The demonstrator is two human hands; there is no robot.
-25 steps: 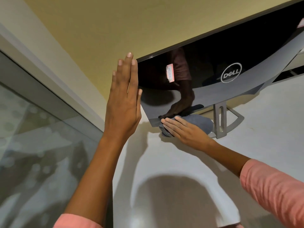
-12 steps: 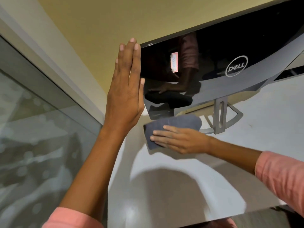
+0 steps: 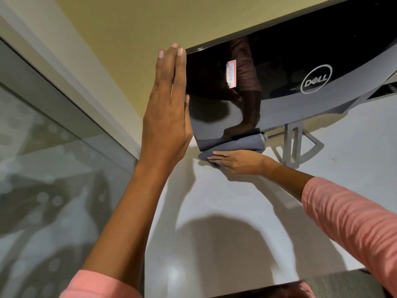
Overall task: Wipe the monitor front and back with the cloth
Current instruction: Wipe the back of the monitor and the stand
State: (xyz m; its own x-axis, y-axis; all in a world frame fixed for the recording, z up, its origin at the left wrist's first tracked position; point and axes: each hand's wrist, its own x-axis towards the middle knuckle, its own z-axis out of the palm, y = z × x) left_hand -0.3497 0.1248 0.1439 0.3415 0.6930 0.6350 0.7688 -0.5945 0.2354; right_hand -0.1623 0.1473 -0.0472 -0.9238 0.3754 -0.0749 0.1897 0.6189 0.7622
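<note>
The glossy black back of the monitor faces me, with a silver logo and a small pink sticker. My left hand lies flat with straight fingers against the monitor's left edge. My right hand presses a folded grey cloth with flat fingers against the monitor's lower left corner. Part of the cloth is hidden under my hand. The silver stand rises just right of the cloth.
The monitor stands on a white desk. A frosted glass partition runs along the desk's left side. A beige wall lies behind the monitor. My head's shadow falls on the desk near me.
My right hand, which had dropped to the desk with the cloth half a second ago, has moved up again to the monitor's lower left corner. My left hand stays on the edge.
</note>
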